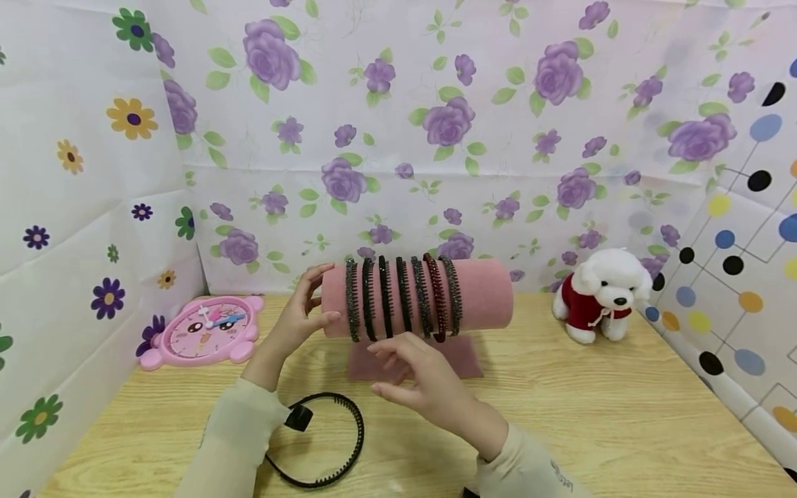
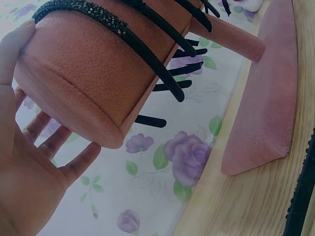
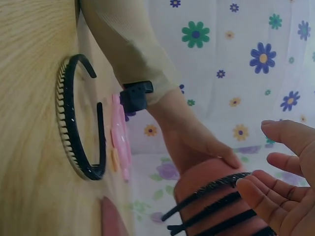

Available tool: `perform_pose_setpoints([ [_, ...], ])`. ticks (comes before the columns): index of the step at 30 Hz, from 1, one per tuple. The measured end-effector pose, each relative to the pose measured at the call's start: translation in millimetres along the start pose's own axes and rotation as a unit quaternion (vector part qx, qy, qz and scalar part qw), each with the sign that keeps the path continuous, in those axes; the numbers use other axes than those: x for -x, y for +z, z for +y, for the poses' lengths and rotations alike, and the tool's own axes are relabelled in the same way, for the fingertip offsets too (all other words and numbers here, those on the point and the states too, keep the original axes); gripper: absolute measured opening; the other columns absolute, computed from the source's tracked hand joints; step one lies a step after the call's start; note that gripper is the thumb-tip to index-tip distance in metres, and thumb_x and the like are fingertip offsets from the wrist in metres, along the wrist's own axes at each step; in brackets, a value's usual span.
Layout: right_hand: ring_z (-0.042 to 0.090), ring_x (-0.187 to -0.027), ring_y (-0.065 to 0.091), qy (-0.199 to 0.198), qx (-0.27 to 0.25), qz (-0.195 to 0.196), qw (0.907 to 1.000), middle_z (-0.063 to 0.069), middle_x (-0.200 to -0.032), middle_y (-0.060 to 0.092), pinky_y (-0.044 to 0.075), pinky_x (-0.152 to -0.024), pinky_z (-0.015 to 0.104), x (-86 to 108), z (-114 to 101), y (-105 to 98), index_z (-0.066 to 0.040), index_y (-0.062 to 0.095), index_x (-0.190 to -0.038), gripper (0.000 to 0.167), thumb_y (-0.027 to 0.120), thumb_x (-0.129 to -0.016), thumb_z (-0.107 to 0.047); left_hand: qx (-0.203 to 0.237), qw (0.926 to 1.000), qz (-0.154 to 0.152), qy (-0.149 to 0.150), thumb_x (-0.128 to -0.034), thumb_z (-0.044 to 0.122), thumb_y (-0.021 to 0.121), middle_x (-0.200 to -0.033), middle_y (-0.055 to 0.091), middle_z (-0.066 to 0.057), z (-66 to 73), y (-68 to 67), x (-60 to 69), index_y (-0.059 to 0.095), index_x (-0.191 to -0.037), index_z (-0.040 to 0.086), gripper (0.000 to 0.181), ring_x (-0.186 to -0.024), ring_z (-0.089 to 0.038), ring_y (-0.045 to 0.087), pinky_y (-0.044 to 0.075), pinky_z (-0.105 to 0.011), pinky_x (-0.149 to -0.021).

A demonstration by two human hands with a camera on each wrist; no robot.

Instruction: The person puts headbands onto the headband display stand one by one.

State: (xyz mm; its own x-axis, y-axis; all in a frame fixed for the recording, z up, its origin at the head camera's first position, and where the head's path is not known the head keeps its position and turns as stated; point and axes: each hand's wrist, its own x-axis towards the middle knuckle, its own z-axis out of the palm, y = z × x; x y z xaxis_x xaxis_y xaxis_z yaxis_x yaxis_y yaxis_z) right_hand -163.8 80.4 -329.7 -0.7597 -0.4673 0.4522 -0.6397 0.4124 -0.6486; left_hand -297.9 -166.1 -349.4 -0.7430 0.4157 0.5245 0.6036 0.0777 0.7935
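A pink headband stand [image 1: 482, 294] with a padded horizontal roll bears several toothed headbands, most of them dark and glittery. Among them is a dark red headband [image 1: 438, 297]. My left hand [image 1: 305, 304] holds the roll's left end, thumb at the front and fingers behind, as the left wrist view [image 2: 37, 162] also shows. In front of the roll my right hand [image 1: 429, 380] hangs with loosely bent fingers and nothing in its grasp. In the right wrist view its fingers [image 3: 283, 191] overlap the headbands; whether they touch is unclear. One black headband [image 1: 361, 429] lies on the table.
On the left, a pink clock [image 1: 205, 332] leans back on the wooden table [image 1: 560, 415]. A white plush dog [image 1: 613, 277] in a red top sits at the right rear. Flowered cloth [image 1: 405, 138] hangs behind, with patterned sheets at both sides.
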Motion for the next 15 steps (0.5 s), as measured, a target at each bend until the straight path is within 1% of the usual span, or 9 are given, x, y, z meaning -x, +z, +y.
perform_pose_setpoints([
  [3, 0.008, -0.086, 0.058, 0.021, -0.007, -0.016, 0.9996, 0.001, -0.107, 0.059, 0.054, -0.072, 0.021, -1.0, 3, 9, -0.013, 0.058, -0.126, 0.046, 0.074, -0.084, -0.021, 0.002, 1.0000, -0.001, 0.002, -0.0859, 0.012, 0.068, -0.152, 0.029, -0.007, -0.8, -0.3, -0.1, 0.029, -0.149, 0.017, 0.075, -0.136, -0.010, 0.032, 0.034, -0.049, -0.103],
  [5, 0.009, -0.084, 0.058, 0.037, -0.017, -0.032, 0.9987, 0.004, -0.107, 0.059, 0.054, -0.072, 0.021, -1.7, 5, 15, -0.012, 0.058, -0.126, 0.046, 0.074, -0.084, -0.021, 0.003, 1.0000, -0.001, 0.003, -0.0856, 0.012, 0.068, -0.151, 0.029, -0.007, -1.2, -0.5, -0.5, 0.029, -0.149, 0.017, 0.075, -0.137, -0.015, 0.031, 0.033, -0.051, -0.103],
  [10, 0.018, -0.091, 0.060, 0.075, -0.037, -0.083, 0.9930, 0.006, -0.111, 0.060, 0.053, -0.072, 0.018, -3.7, 13, 31, -0.012, 0.059, -0.123, 0.043, 0.075, -0.084, -0.020, 0.004, 0.9999, 0.000, 0.009, -0.0857, 0.016, 0.069, -0.151, 0.028, -0.009, -2.2, -0.9, 0.2, 0.028, -0.149, 0.016, 0.075, -0.141, -0.029, 0.028, 0.032, -0.055, -0.103],
  [12, 0.018, -0.094, 0.060, 0.087, -0.035, -0.100, 0.9906, 0.006, -0.112, 0.060, 0.052, -0.072, 0.017, -3.6, 17, 37, -0.012, 0.060, -0.122, 0.043, 0.075, -0.083, -0.020, 0.004, 0.9999, -0.001, 0.011, -0.0860, 0.018, 0.069, -0.152, 0.027, -0.010, -2.5, -0.8, 0.6, 0.028, -0.149, 0.015, 0.075, -0.141, -0.032, 0.027, 0.031, -0.056, -0.103],
  [15, 0.015, -0.093, 0.060, 0.109, -0.032, -0.123, 0.9859, 0.008, -0.112, 0.059, 0.052, -0.073, 0.017, -2.0, 24, 44, -0.012, 0.059, -0.124, 0.045, 0.076, -0.083, -0.020, 0.004, 0.9999, -0.002, 0.012, -0.0862, 0.018, 0.070, -0.154, 0.025, -0.011, -2.4, -0.1, 0.8, 0.028, -0.149, 0.014, 0.075, -0.142, -0.034, 0.026, 0.031, -0.057, -0.103],
])
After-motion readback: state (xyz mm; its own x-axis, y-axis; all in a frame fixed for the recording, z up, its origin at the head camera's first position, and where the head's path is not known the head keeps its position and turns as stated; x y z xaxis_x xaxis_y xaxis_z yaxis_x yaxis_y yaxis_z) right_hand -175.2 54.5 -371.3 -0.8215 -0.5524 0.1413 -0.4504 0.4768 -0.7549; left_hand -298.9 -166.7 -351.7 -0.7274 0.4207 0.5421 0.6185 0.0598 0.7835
